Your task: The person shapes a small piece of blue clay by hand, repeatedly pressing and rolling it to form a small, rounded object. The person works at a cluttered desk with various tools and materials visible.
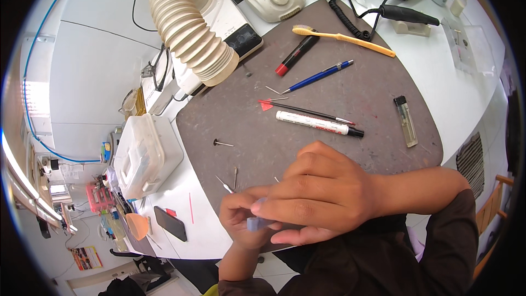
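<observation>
Close to my body, at the near edge of the grey mat, my two hands meet over a small translucent blue-grey piece (pixel 254 223). My left hand (pixel 240 216) grips it from the left with bent fingers. Reaching across from the right, my right hand (pixel 323 192) has its fingers closed against the same piece and covers part of it; its exact shape is hidden. Just beyond the left fingers lie a thin metal bur (pixel 235 178) and a slim white-ended tool (pixel 224 185). A white marker (pixel 318 124) with a black cap lies past my right knuckles.
On the mat (pixel 350 93) lie a fine brush (pixel 312 112), blue mechanical pencil (pixel 318 77), red-tipped black marker (pixel 296 55), yellow toothbrush (pixel 345 37) and clear lighter (pixel 406 123). A ribbed suction hose (pixel 192 33) rises at far left, above a plastic box (pixel 148 156) and phone (pixel 170 223). A handpiece (pixel 408 15) rests far right.
</observation>
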Demonstrator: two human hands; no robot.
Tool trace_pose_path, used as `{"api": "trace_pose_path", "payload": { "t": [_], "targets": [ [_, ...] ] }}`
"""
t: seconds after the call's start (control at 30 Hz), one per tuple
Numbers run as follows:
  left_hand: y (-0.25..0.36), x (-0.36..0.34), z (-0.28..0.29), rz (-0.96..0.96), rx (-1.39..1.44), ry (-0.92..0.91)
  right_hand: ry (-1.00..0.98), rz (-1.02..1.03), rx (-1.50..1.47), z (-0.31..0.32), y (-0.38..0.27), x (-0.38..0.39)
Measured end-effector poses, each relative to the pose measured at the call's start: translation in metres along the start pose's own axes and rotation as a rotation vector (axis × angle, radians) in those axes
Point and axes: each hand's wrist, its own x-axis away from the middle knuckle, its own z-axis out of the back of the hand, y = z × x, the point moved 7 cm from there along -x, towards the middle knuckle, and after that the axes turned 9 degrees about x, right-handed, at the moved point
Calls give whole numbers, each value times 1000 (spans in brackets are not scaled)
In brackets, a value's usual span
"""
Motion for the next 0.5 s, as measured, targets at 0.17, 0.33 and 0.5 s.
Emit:
{"api": "trace_pose_path", "payload": {
  "t": [0.17,0.33,0.5],
  "targets": [
    [1,0,-5,-98,-116,-43,-19,-26,-4,-2,1,0],
    [16,-5,-8,-283,-497,-107,-97,-20,34,-4,7,2],
    [37,-8,-8,-496,-810,-89,-119,-25,-56,-6,14,-3]
  ]
}}
